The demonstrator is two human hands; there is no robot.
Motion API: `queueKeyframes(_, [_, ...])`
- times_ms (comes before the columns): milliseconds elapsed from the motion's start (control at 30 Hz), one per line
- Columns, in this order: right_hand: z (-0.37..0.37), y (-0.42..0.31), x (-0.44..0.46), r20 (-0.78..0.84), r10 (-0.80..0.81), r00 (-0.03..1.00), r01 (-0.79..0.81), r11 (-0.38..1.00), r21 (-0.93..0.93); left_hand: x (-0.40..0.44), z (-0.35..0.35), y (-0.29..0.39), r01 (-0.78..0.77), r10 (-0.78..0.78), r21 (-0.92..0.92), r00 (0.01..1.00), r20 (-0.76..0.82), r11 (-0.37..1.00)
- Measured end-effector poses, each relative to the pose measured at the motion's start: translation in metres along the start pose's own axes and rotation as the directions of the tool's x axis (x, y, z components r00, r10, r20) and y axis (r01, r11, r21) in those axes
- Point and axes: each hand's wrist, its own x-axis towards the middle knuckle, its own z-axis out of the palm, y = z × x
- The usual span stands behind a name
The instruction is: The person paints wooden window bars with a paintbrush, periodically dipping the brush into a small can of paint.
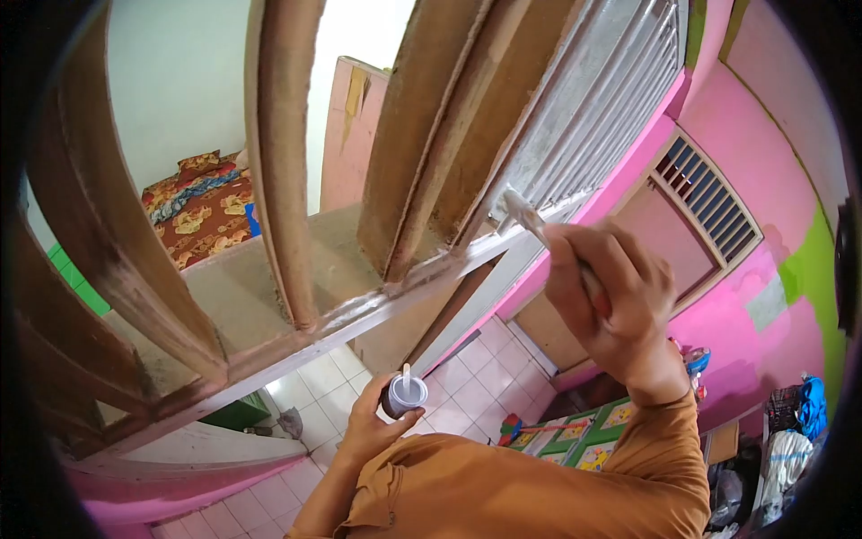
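Observation:
My right hand point(615, 292) is closed around the handle of a paintbrush point(525, 214). The brush tip meets the lower corner of the wooden slatted frame, beside slats point(593, 108) coated in grey-white paint. Brown slats point(285, 162) to the left look unpainted. Along the lower rail point(359, 310), wet whitish paint shines on part of the edge. Lower down, my left hand point(370, 427) grips a small open paint jar point(404, 395) with pale grey paint inside. A light stick stands in the jar, leaning on its rim.
Pink walls point(718, 171) and a door point(660, 225) with a barred vent lie to the right. Behind the slats is a room with a floral mattress point(202, 211). Below are a tiled floor point(467, 382), a green patterned cabinet point(575, 436) and piled clothes point(790, 458).

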Motion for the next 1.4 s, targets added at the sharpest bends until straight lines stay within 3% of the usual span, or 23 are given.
queueKeyframes(267, [-0.014, -0.005, -0.007, 0.156, 0.009, 0.988, -0.011, 1.000, 0.011, 0.003, -0.002, 0.008, -0.014, 0.014, -0.006, 1.000, 0.020, 1.000])
queueKeyframes(333, [-0.018, -0.005, -0.008, 0.061, 0.064, 0.996, -0.063, 0.998, -0.021, 0.000, 0.000, 0.003, 0.005, -0.005, -0.007, 1.000, 0.021, 1.000])
queueKeyframes(467, [-0.016, 0.005, -0.003, 0.037, 0.028, 0.999, -0.028, 0.999, 0.019, 0.002, -0.003, 0.003, 0.015, -0.016, 0.018, 0.997, 0.070, 1.000])
queueKeyframes(533, [-0.027, 0.017, -0.001, -0.093, 0.067, 0.993, -0.066, 0.998, 0.005, 0.002, -0.003, 0.003, 0.009, -0.013, 0.043, 0.994, 0.107, 0.999])
queueKeyframes(600, [-0.042, 0.026, 0.008, -0.251, 0.133, 0.959, -0.146, 0.989, -0.033, 0.002, -0.002, 0.003, -0.003, -0.003, 0.054, 0.994, 0.106, 0.999])
queueKeyframes(633, [-0.048, 0.023, 0.017, -0.308, 0.241, 0.920, -0.255, 0.967, -0.004, 0.003, -0.002, 0.005, -0.008, 0.001, 0.058, 0.994, 0.112, 0.998])
queueKeyframes(700, [-0.054, 0.020, 0.021, -0.369, 0.346, 0.862, -0.361, 0.932, 0.031, 0.002, 0.000, 0.011, 0.056, -0.056, -0.003, 0.993, 0.103, 0.998])
queueKeyframes(833, [-0.041, 0.020, 0.007, -0.156, 0.193, 0.969, -0.164, 0.970, 0.182, 0.001, 0.001, 0.006, 0.036, -0.032, -0.047, 0.996, 0.089, 0.998])
queueKeyframes(867, [-0.039, 0.016, 0.005, -0.031, 0.199, 0.980, -0.190, 0.966, 0.177, 0.001, 0.000, 0.007, 0.023, -0.019, -0.039, 0.996, 0.089, 0.999])
queueKeyframes(1000, [-0.031, 0.022, 0.016, -0.065, 0.231, 0.971, -0.216, 0.959, 0.182, 0.002, -0.005, 0.010, 0.051, -0.053, 0.018, 0.989, 0.136, 0.999])
queueKeyframes(1100, [-0.049, 0.030, 0.045, -0.173, 0.253, 0.952, -0.238, 0.966, 0.104, 0.003, -0.007, 0.006, 0.043, -0.041, -0.014, 0.990, 0.138, 0.999])
queueKeyframes(1300, [-0.082, 0.061, 0.096, -0.539, 0.332, 0.774, -0.320, 0.940, 0.121, 0.004, -0.006, 0.007, 0.090, -0.083, -0.048, 0.988, 0.131, 0.995])
queueKeyframes(1400, [-0.069, 0.075, 0.085, -0.614, 0.245, 0.750, -0.192, 0.970, 0.152, 0.005, -0.008, 0.013, 0.104, -0.099, -0.029, 0.987, 0.130, 0.994])
